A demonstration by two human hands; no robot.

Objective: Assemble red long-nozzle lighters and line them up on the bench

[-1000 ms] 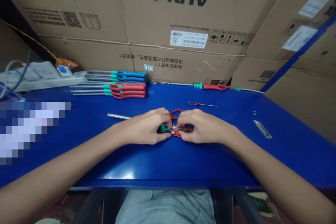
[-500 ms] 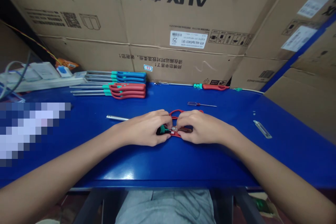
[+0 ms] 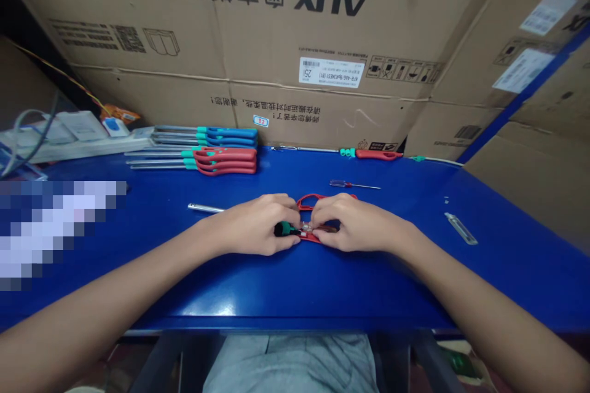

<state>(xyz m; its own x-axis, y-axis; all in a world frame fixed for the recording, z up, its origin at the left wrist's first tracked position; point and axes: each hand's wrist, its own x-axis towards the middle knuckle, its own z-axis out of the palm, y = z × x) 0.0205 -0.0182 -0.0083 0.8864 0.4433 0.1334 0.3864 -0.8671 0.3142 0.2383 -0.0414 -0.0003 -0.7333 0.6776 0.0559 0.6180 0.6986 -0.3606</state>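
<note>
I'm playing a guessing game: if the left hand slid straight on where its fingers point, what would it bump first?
Probably the small parts in front, then the right hand; depth is unclear.

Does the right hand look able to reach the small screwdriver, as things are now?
Probably yes: the screwdriver lies just beyond the right hand, and the red frame nearby looks low. However, this hand seems busy at the brown part.

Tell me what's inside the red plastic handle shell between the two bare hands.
Small whitish and clear parts show inside the red plastic handle shell. The left hand and right hand hide the rest; what lies there can't be seen.
</note>
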